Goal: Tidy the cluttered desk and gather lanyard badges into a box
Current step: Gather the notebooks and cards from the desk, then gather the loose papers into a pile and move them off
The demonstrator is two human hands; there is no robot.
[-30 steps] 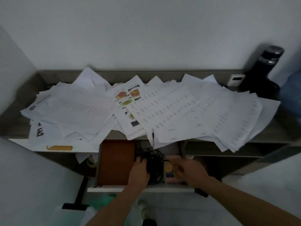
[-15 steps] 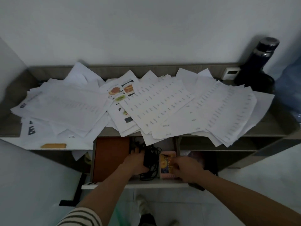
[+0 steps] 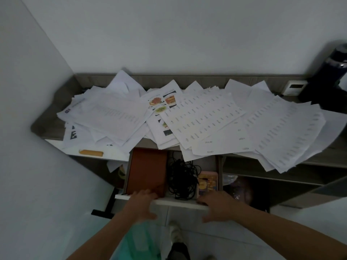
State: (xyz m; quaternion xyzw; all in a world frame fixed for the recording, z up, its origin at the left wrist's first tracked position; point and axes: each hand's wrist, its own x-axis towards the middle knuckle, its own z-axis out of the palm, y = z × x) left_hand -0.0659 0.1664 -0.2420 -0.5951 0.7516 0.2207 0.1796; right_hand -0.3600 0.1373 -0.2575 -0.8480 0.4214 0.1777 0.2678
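We find the left hand (image 3: 142, 204) and right hand (image 3: 219, 205) on the drawer front (image 3: 180, 202), fingers spread, holding nothing. We judge 1 step in hand: shutting it. Black cords (image 3: 183, 180) must stay clear.

Brown notebook (image 3: 147, 170), black cords (image 3: 182, 178)

hands 2: left hand (image 3: 143, 205), right hand (image 3: 217, 205) | open drawer (image 3: 176, 202) 1, lower centre | brown notebook (image 3: 147, 171) 1 | black cord tangle (image 3: 182, 177) 1 | pink box (image 3: 207, 182) 1 | dark bottle (image 3: 326, 77) 1, upper right | orange bar (image 3: 91, 152) 1 | loose sheets (image 3: 202, 119) overlapping, uncountable
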